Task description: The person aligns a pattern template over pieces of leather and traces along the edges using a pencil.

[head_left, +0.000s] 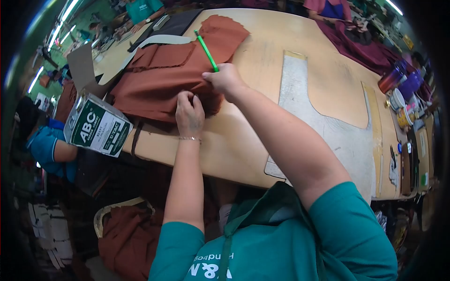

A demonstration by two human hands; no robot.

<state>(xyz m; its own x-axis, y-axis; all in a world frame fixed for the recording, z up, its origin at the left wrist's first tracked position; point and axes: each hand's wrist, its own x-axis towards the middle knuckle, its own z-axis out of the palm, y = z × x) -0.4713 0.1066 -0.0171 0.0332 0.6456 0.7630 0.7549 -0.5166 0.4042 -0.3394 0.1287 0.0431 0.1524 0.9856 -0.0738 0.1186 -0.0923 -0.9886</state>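
Observation:
A stack of rust-brown fabric pieces (159, 89) lies on the pale wooden table (262, 42). At its near edge, my left hand (190, 114) has its fingers curled closed on the fabric. My right hand (224, 80) is closed around a green pen (206, 50), whose far end points up and away over the cloth. The fingertips of that hand are close to the fabric's right side; whether they also pinch the cloth is hidden.
A metal ABC can (99, 124) stands at the table's left edge. Right of the fabric lies a large grey pattern (323, 126). Cups and tools line the right side. Co-workers sit beyond the table (143, 10) and at left. Below is a container of brown cloth (126, 234).

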